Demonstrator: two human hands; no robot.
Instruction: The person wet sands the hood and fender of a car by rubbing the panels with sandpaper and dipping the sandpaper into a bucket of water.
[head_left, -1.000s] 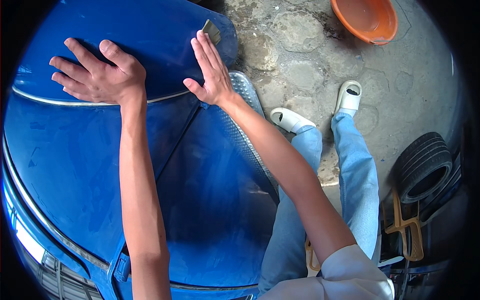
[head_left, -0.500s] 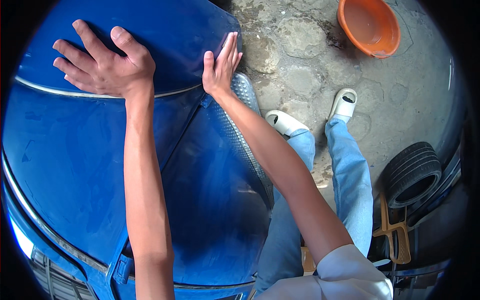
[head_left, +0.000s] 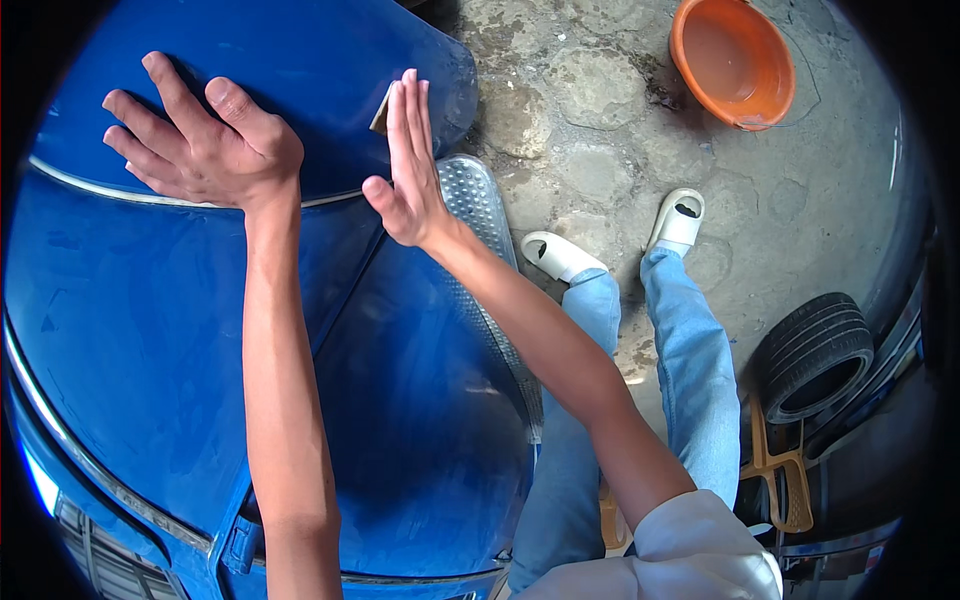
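Observation:
My left hand lies spread with fingers apart on a blue car panel, its wrist crossing the pale trim line. To its right, my right hand has its fingers stretched and pressed together against the same panel, thumb out to the side. A small tan piece of sandpaper, by its look, pokes out from under those fingers; most of it is hidden. Below both hands is a blue hood, with faint smears on its paint.
Beside the panel runs a studded metal running board. An orange bucket of murky water stands on the stone floor at the far right. Nearer are a black tyre and a tan plastic chair. My feet wear white slippers.
My right hand has moved left and turned more upright, away from the panel's right edge, and the sandpaper now shows. The left hand stays in place on the panel.

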